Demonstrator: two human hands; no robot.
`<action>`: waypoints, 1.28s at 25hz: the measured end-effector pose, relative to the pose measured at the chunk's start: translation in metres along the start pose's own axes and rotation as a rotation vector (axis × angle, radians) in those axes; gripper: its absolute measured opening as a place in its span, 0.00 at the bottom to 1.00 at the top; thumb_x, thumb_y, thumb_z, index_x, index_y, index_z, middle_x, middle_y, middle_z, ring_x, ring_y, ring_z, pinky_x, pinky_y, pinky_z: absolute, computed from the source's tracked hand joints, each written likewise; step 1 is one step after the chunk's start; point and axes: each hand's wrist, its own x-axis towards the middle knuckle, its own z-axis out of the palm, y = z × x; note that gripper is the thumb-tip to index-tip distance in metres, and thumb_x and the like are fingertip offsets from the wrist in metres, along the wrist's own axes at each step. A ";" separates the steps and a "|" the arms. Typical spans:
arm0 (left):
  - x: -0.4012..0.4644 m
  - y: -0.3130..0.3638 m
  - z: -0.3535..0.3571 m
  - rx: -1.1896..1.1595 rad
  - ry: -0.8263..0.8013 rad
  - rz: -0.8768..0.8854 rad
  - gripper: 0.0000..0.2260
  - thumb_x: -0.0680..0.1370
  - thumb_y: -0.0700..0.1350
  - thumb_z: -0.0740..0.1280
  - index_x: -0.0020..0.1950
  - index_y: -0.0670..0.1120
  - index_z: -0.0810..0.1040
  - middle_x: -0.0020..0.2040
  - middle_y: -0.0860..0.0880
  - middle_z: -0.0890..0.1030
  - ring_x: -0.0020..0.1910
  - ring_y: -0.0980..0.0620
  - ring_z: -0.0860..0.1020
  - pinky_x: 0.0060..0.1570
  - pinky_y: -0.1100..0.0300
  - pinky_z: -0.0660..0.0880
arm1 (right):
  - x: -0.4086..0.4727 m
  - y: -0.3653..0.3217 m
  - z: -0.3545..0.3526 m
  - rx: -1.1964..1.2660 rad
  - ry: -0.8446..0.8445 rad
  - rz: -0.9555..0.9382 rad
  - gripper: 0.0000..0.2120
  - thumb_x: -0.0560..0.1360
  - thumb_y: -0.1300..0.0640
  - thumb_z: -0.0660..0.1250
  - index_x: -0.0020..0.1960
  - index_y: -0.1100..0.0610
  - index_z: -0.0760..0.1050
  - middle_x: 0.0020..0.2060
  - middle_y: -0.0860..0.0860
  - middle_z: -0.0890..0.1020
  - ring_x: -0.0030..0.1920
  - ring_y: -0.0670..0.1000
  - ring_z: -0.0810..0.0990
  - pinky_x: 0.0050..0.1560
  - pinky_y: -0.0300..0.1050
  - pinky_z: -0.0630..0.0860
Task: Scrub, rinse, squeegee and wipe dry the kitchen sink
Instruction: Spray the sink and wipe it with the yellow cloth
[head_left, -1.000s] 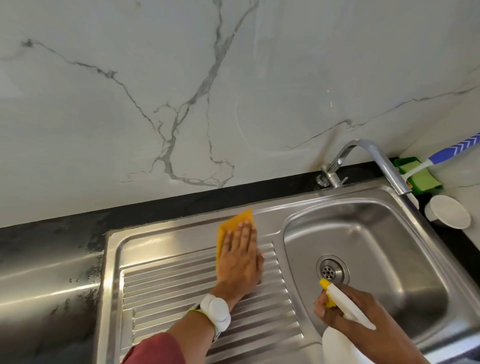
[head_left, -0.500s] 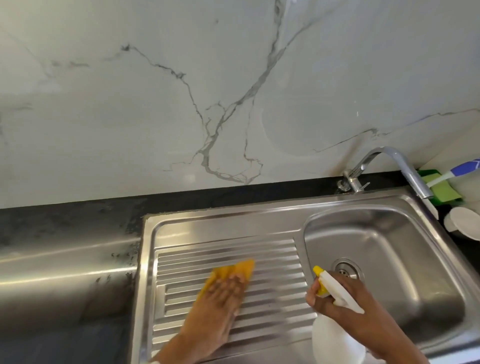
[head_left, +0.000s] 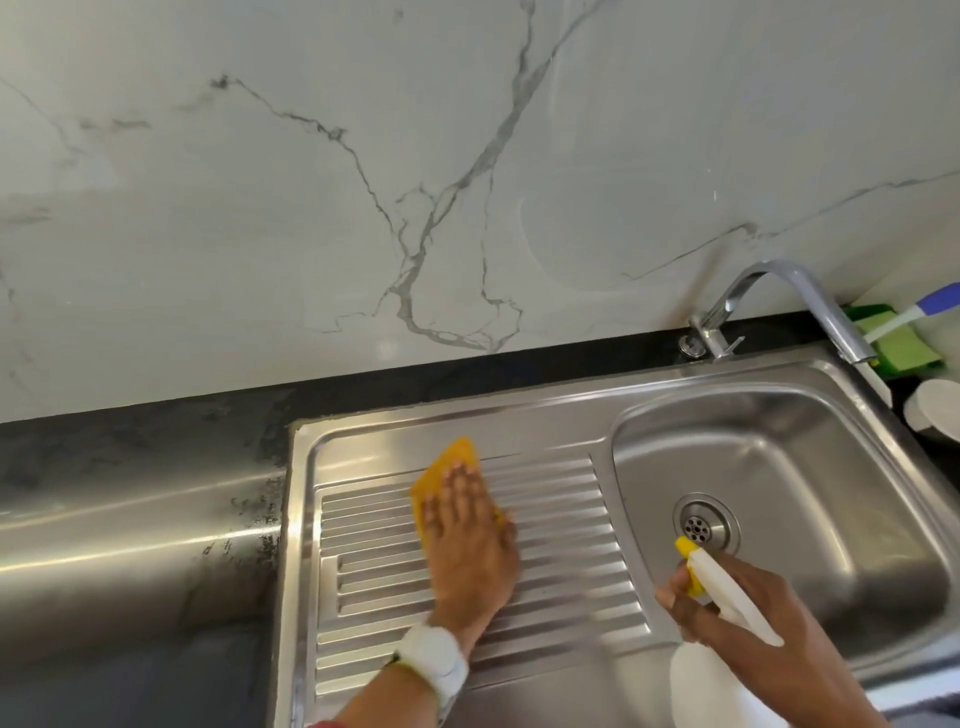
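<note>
A stainless steel sink (head_left: 566, 415) has a ribbed drainboard on the left and a basin with a round drain (head_left: 705, 525) on the right. My left hand (head_left: 470, 545) lies flat with straight fingers on a yellow cloth (head_left: 447, 470), pressing it onto the upper left of the drainboard ribs. My right hand (head_left: 763, 639) grips a white spray bottle (head_left: 722, 592) with a yellow nozzle, held over the basin's near left edge. A chrome tap (head_left: 789, 301) arches over the basin from the back.
A green sponge (head_left: 898, 343) and a brush with a blue and white handle (head_left: 930, 306) lie at the far right by the wall. A white round container (head_left: 935, 410) stands right of the sink. Black countertop (head_left: 130, 467) extends left; a marble wall rises behind.
My left hand has slid the yellow cloth from the lower middle of the drainboard up to its top left. My right hand with the spray bottle has stayed by the drain.
</note>
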 end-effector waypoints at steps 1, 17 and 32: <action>0.006 0.024 0.007 0.006 -0.025 0.099 0.33 0.85 0.59 0.48 0.84 0.41 0.52 0.84 0.41 0.52 0.84 0.41 0.49 0.81 0.39 0.44 | -0.001 0.004 -0.004 -0.003 0.021 0.012 0.08 0.71 0.54 0.81 0.47 0.48 0.84 0.37 0.52 0.86 0.35 0.53 0.86 0.46 0.46 0.79; -0.100 0.063 0.008 -0.296 -0.561 0.786 0.23 0.88 0.55 0.47 0.78 0.49 0.70 0.80 0.53 0.67 0.82 0.57 0.56 0.79 0.55 0.40 | -0.028 0.000 -0.013 0.159 0.006 -0.013 0.07 0.72 0.57 0.79 0.44 0.58 0.83 0.32 0.57 0.82 0.32 0.52 0.81 0.37 0.37 0.75; -0.079 -0.163 -0.118 -0.332 0.172 -0.301 0.18 0.80 0.46 0.71 0.70 0.55 0.76 0.70 0.47 0.76 0.65 0.42 0.77 0.64 0.40 0.76 | -0.030 -0.021 0.020 0.073 -0.127 -0.067 0.07 0.74 0.54 0.78 0.46 0.56 0.83 0.36 0.52 0.85 0.38 0.54 0.86 0.47 0.50 0.78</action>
